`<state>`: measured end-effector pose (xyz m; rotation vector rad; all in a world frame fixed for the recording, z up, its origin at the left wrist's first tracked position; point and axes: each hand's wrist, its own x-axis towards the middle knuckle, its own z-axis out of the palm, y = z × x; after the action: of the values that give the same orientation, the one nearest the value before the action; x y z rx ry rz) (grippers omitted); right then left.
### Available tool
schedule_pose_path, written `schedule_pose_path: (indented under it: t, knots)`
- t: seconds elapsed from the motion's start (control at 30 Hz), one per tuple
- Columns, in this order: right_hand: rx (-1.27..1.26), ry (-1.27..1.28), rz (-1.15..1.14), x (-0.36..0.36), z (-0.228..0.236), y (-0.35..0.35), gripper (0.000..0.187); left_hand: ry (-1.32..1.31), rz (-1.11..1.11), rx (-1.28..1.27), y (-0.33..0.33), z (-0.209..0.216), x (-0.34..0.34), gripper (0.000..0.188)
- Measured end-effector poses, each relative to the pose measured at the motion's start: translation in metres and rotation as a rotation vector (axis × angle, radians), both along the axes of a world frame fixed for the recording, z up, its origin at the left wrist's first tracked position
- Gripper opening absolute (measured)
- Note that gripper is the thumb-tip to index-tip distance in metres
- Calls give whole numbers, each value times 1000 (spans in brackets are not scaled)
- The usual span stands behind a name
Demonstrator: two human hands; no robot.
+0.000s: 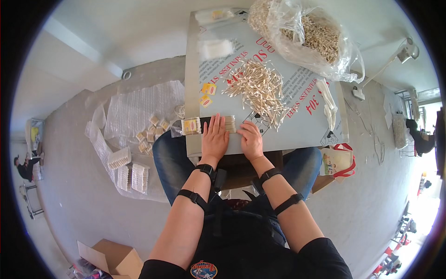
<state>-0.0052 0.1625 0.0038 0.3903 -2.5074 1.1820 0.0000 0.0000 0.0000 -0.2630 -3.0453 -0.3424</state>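
Observation:
My left hand point(215, 137) lies flat near the table's front edge, fingers stretched over a row of cotton swabs point(230, 124) laid side by side. Left of those fingers shows a bundle of swabs with a yellow label point(190, 126), in clear plastic at the table's left edge. My right hand point(251, 139) is at the row's right end, its fingers curled together; whatever they may pinch is hidden. Beyond both hands spreads a loose pile of cotton swabs point(262, 90). Two small yellow cards point(209, 89) lie left of the pile.
A big clear bag of swabs point(320, 37) stands at the table's point(297, 135) far right. Crumpled white plastic point(327, 104) lies at its right side. On the floor at left, bubble wrap point(144, 107) bears packed swab bundles point(120, 158). A cardboard box point(116, 258) stands lower left.

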Motion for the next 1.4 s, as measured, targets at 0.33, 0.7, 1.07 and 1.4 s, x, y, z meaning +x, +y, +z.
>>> schedule_pose_path:
  t: [0.33,0.7,1.07,1.4]
  knots:
    - [16,14,-19,1,6,4,25,21,0,60,6,-1,2,57]
    - [50,-5,-3,0,7,-2,29,43,-4,33,0,-1,1,57]
    - [125,-37,-19,1,10,-5,36,22,0,26,0,-1,1,58]
    - [160,-46,-42,1,12,-9,36,28,-1,55,0,-1,1,58]
